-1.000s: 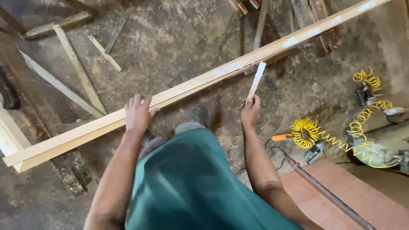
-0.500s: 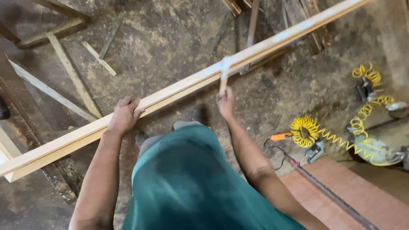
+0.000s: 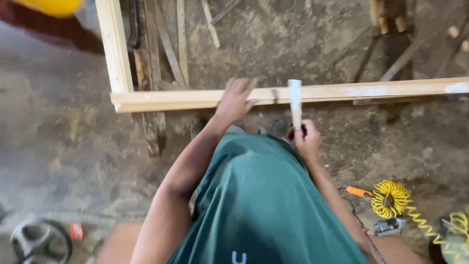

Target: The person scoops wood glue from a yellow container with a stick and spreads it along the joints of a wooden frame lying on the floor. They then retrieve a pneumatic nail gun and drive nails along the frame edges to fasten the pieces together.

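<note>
Pinched in the right hand (image 3: 307, 142), fingers curled shut around its lower end, is a narrow pale stick (image 3: 295, 101) (a flat slat, whitish toward the top), which stands nearly upright in the picture and crosses over the long wooden batten (image 3: 351, 91). Its upper end reaches just past the batten's far edge. The left hand (image 3: 235, 100) lies flat on that same batten with fingers spread and pressing down on its top face, gripping nothing; it sits just to the left of the stick, near but not touching it.

The batten runs level across the view from its cut end at the left to the right edge of the picture, with a few pale smears on its right stretch. At its left end a second pale board (image 3: 113, 46) meets it at a right angle and runs away toward the top of the view, so the two form a corner. Beyond them, thin offcut strips (image 3: 181, 44) lie scattered on the dusty floor (image 3: 73, 132) (grey, strewn with sawdust), along with darker timbers (image 3: 391, 14) at the upper right.

The person's green shirt (image 3: 264, 205) fills the lower middle. To the lower right, on the floor, lies a coiled yellow air hose (image 3: 391, 199) with an orange-handled tool (image 3: 359, 191) just beside it. At the lower left a dark round wheel-like object (image 3: 39, 240) shows, blurred.
</note>
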`<state>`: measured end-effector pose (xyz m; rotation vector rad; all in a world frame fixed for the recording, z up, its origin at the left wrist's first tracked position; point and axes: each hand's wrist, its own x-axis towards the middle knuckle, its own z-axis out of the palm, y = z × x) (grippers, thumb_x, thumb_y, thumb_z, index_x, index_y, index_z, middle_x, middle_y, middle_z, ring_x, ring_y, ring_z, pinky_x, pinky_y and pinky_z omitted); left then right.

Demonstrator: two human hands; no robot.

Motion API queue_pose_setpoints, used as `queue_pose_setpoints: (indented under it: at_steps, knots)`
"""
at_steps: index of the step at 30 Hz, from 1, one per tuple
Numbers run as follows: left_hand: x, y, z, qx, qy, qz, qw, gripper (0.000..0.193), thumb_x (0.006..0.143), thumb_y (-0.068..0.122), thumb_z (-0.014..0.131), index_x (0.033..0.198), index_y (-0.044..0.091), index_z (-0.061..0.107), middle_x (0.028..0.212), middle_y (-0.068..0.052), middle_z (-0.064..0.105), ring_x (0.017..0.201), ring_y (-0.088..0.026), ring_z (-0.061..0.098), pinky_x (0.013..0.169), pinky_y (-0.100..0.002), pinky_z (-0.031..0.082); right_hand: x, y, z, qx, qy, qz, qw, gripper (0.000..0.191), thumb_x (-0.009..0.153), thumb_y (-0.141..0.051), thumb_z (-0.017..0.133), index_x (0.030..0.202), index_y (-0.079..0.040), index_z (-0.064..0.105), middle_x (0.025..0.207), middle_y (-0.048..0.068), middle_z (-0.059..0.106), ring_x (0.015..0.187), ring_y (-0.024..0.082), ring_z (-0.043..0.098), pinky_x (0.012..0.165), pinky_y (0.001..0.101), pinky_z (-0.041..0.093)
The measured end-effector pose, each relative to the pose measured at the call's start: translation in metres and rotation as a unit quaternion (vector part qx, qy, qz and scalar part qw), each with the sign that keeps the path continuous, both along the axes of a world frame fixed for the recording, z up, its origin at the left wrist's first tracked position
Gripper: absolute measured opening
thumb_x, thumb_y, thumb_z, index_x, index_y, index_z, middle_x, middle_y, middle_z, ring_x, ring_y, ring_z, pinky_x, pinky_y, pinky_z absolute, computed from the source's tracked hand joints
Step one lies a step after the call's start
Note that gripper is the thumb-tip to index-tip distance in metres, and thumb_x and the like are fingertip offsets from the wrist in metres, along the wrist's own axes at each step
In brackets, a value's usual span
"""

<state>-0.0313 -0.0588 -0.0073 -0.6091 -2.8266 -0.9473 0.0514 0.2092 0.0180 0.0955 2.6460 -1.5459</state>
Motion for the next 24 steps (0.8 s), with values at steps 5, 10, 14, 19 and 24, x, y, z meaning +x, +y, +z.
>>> queue_pose_setpoints:
  at_steps: [5,10,14,19,24]
  knots:
    - [0.045,-0.169,0.008,0.020,-0.012,0.141,0.990,0.041,0.091,0.001,0.060,0.132,-0.004,0.065,0.143,-0.023,0.055,0.136,-0.042,0.046,0.118,-0.051,0.034,0.019,-0.112,0.000,0.067,0.033,0.008,0.997,0.023,0.102,-0.011,0.057,0.122,-0.003,0.067,0.100,0.017,0.073,0.088,0.028,0.072,0.077,0.0398,0.057]
    - [0.085,-0.295,-0.012,-0.009,0.032,0.336,0.941,0.049,0.095,0.011,0.070,0.142,-0.004,0.061,0.145,-0.023,0.054,0.144,-0.043,0.041,0.123,-0.058,0.027,0.028,-0.185,0.004,0.155,0.040,-0.002,0.987,0.037,0.103,-0.014,0.058,0.139,-0.009,0.062,0.108,0.020,0.068,0.099,0.041,0.068,0.087,0.0462,0.055]
    - [0.093,-0.318,-0.026,-0.027,-0.062,0.357,0.932,0.058,0.101,0.024,0.077,0.149,0.000,0.056,0.161,-0.031,0.038,0.150,-0.050,0.023,0.117,-0.069,0.014,0.035,-0.223,0.005,0.268,-0.015,-0.075,0.960,0.048,0.101,-0.013,0.058,0.149,-0.014,0.055,0.118,0.023,0.062,0.095,0.046,0.063,0.079,0.0495,0.053]
    - [0.093,-0.317,-0.034,0.045,-0.143,0.400,0.904,0.066,0.100,0.026,0.075,0.156,0.004,0.050,0.165,-0.015,0.040,0.155,-0.042,0.024,0.123,-0.065,0.015,0.040,-0.246,0.006,0.280,-0.018,-0.084,0.956,0.049,0.102,-0.014,0.058,0.151,-0.016,0.053,0.109,0.022,0.062,0.092,0.044,0.064,0.079,0.0493,0.053]
    - [0.093,-0.319,-0.037,0.044,-0.094,0.384,0.918,0.064,0.099,0.021,0.076,0.154,0.001,0.049,0.161,-0.019,0.046,0.152,-0.042,0.033,0.125,-0.055,0.025,0.055,-0.225,0.020,0.283,0.057,-0.077,0.954,0.043,0.095,-0.013,0.067,0.138,-0.016,0.064,0.101,0.022,0.065,0.086,0.042,0.066,0.076,0.0459,0.055]
